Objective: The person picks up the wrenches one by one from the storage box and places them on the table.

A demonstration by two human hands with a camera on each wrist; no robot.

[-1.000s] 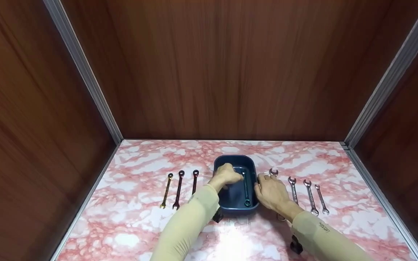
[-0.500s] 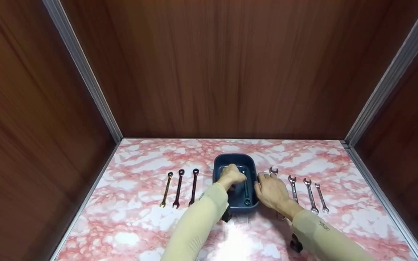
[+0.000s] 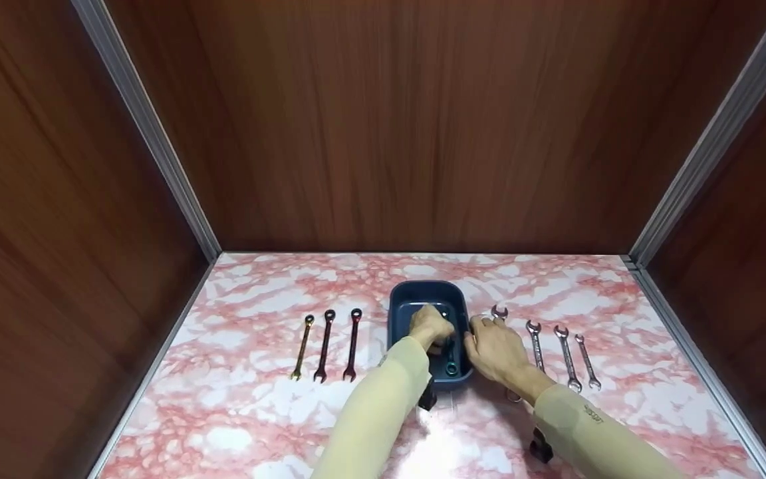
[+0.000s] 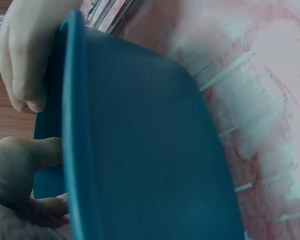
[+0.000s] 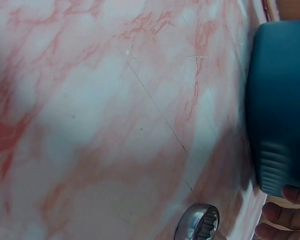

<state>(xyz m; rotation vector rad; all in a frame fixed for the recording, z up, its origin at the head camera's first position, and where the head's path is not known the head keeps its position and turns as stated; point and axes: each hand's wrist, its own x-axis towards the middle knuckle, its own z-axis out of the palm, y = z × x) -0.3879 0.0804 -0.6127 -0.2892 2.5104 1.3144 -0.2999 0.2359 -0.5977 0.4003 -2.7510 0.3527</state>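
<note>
A dark blue plastic box (image 3: 426, 286) stands on the table with a teal combination wrench (image 3: 451, 368) in it. My left hand (image 3: 431, 327) reaches into the box, over the middle of the wrench, with its fingers bent downward. Whether it grips the wrench I cannot tell. In the left wrist view, the box wall (image 4: 145, 125) partly hides the left fingers (image 4: 45, 152). At the box's right side rests my right hand (image 3: 497, 351), its fingertips right at the rim. A silver wrench (image 3: 499, 311) lies partly hidden under the right hand.
Left of the box lie a gold wrench (image 3: 302, 346) and two dark red wrenches, one (image 3: 325, 346) beside the other (image 3: 353, 344). Several silver wrenches (image 3: 566, 358) lie on the right. Brown wooden panels (image 3: 423, 133) enclose the marbled table (image 3: 223, 412).
My left hand has moved rightward inside the box, from beside the teal wrench to over its middle. The right hand and the box have stayed in place.
</note>
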